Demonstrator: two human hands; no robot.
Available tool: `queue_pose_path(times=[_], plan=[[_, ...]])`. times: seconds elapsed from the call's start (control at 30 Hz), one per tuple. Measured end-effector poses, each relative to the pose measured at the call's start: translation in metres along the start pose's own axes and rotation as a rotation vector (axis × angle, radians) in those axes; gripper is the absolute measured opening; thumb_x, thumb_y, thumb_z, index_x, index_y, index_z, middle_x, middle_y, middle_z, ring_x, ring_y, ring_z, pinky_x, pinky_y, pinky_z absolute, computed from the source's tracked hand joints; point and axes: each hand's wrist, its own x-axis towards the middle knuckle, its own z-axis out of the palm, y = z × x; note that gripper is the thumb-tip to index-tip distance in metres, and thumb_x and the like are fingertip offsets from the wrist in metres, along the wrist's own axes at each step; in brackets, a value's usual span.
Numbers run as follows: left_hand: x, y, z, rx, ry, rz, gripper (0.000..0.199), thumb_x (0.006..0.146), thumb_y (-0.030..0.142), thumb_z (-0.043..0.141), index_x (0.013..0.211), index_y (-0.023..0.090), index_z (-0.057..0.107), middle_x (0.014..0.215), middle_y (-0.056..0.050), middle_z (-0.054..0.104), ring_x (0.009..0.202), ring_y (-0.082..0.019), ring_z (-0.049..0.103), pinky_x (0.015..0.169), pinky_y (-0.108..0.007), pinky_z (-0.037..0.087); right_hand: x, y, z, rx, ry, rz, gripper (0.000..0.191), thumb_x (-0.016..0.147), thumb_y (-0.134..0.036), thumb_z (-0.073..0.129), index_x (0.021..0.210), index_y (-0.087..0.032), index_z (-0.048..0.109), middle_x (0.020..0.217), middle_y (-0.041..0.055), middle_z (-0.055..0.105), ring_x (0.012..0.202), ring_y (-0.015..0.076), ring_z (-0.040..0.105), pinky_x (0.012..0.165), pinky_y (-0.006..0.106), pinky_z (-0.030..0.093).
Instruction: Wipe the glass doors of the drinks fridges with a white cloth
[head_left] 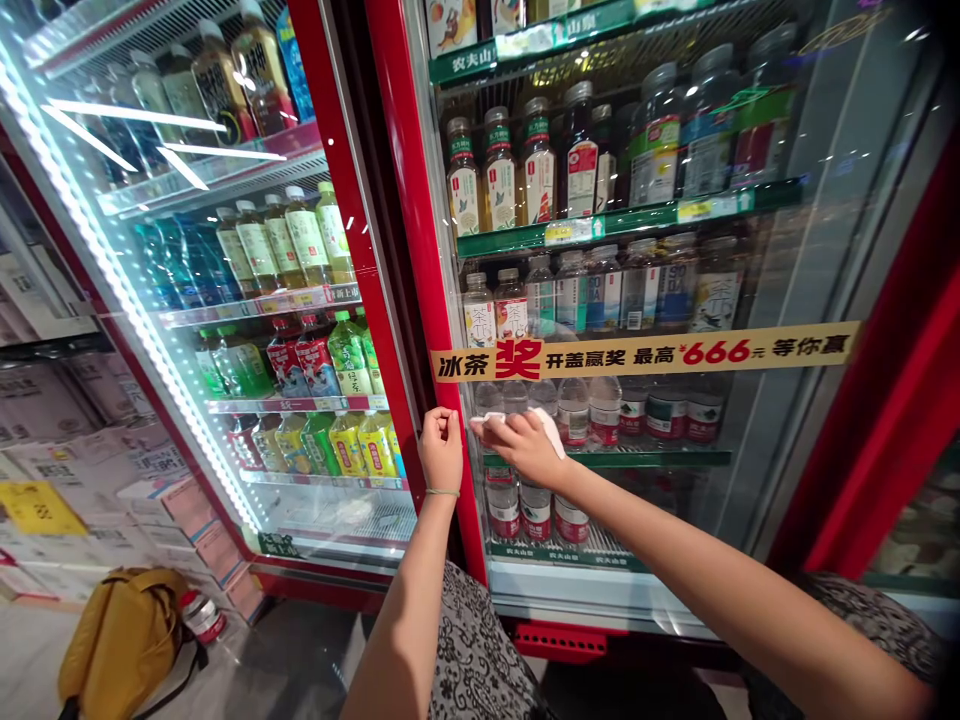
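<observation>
My left hand [441, 450] is closed, fingers curled, at the red door frame [424, 250] of the right-hand drinks fridge. Exactly how its fingertips meet the frame is hidden. Pressed to the glass door [645, 410], my right hand [525, 447] has a white cloth [551, 432] under its palm and fingers. Just above that hand, a yellow banner sticker [645, 352] with large print runs across the glass. Behind the glass, near my right hand, stand bottles with red labels [574, 420].
Shelves of bottled drinks [510, 180] fill this fridge. Another lit fridge [300, 300] adjoins on the left. On the floor at lower left lie a mustard-yellow backpack [120, 640] and a red-labelled bottle [202, 615]. Stacked cartons [180, 510] stand behind them.
</observation>
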Motion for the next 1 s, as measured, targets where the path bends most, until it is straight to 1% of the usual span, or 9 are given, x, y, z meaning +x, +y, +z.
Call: queue_pose_path(times=[0.1,0.2,0.37,0.5,0.63,0.77,0.9,0.93,1.0], plan=[[0.000,0.001,0.000,0.004,-0.007,-0.002,0.023,0.096,0.047,0.057,0.096,0.024,0.059,0.071,0.004,0.058,0.058,-0.010,0.057,0.058,-0.021,0.049,-0.001,0.002,0.000,0.008,0.024,-0.128,0.037,0.098,-0.020,0.058,0.134,-0.027,0.063,0.118,0.0038,0.067,0.087,0.0189,0.043,0.075,0.036,0.028],[-0.001,0.002,-0.001,0.005,-0.010,-0.004,0.023,0.096,0.047,0.057,0.096,0.024,0.059,0.071,0.004,0.058,0.058,-0.010,0.057,0.058,-0.021,0.049,-0.002,0.004,0.001,-0.027,0.056,0.034,0.041,0.098,-0.021,0.059,0.138,-0.029,0.060,0.116,0.0040,0.069,0.087,0.0200,0.043,0.076,0.037,0.028],[-0.002,0.003,-0.001,0.005,-0.012,-0.003,0.022,0.096,0.047,0.057,0.096,0.024,0.059,0.073,0.004,0.059,0.060,-0.011,0.057,0.059,-0.021,0.050,-0.004,0.003,0.002,0.026,0.018,-0.088,0.043,0.097,-0.019,0.058,0.139,-0.030,0.059,0.118,0.0036,0.068,0.086,0.0188,0.044,0.076,0.036,0.029],[-0.001,0.003,-0.001,0.007,-0.020,-0.001,0.022,0.096,0.047,0.057,0.096,0.024,0.059,0.074,0.004,0.059,0.060,-0.010,0.057,0.059,-0.021,0.049,-0.004,0.002,0.002,-0.037,0.038,0.091,0.042,0.098,-0.021,0.058,0.139,-0.030,0.059,0.114,0.0035,0.069,0.085,0.0196,0.043,0.074,0.037,0.027],[0.000,0.001,-0.002,0.014,-0.026,0.003,0.024,0.096,0.048,0.057,0.096,0.024,0.058,0.071,0.005,0.058,0.059,-0.010,0.056,0.058,-0.021,0.048,0.004,0.002,0.002,-0.035,0.061,-0.097,0.032,0.100,-0.023,0.057,0.131,-0.028,0.065,0.113,0.0030,0.069,0.084,0.0184,0.042,0.074,0.036,0.027],[0.000,0.000,-0.003,0.017,-0.041,0.003,0.024,0.096,0.047,0.057,0.095,0.024,0.058,0.066,0.006,0.054,0.056,-0.010,0.054,0.056,-0.020,0.047,0.006,0.000,-0.001,-0.048,0.074,0.070,0.035,0.100,-0.020,0.056,0.133,-0.027,0.064,0.115,0.0045,0.069,0.086,0.0201,0.043,0.074,0.037,0.027],[0.000,0.001,-0.004,0.013,-0.045,0.002,0.024,0.096,0.047,0.056,0.095,0.024,0.057,0.070,0.005,0.057,0.057,-0.010,0.055,0.057,-0.020,0.048,-0.003,-0.007,-0.001,0.002,0.037,-0.126,0.030,0.099,-0.020,0.057,0.126,-0.026,0.069,0.116,0.0027,0.068,0.085,0.0192,0.043,0.075,0.036,0.028],[0.000,0.001,-0.004,0.013,-0.044,0.002,0.024,0.096,0.047,0.056,0.096,0.024,0.057,0.070,0.005,0.057,0.058,-0.010,0.056,0.057,-0.020,0.048,-0.005,-0.009,0.000,0.003,0.039,-0.137,0.031,0.098,-0.020,0.057,0.126,-0.026,0.069,0.116,0.0023,0.068,0.085,0.0191,0.043,0.075,0.036,0.028],[-0.001,0.002,-0.004,0.017,-0.044,0.003,0.023,0.096,0.047,0.056,0.096,0.024,0.058,0.071,0.005,0.058,0.058,-0.010,0.057,0.058,-0.020,0.048,-0.006,-0.012,0.001,-0.020,0.047,-0.014,0.035,0.098,-0.021,0.059,0.132,-0.028,0.065,0.116,0.0029,0.069,0.086,0.0195,0.043,0.075,0.037,0.028]])
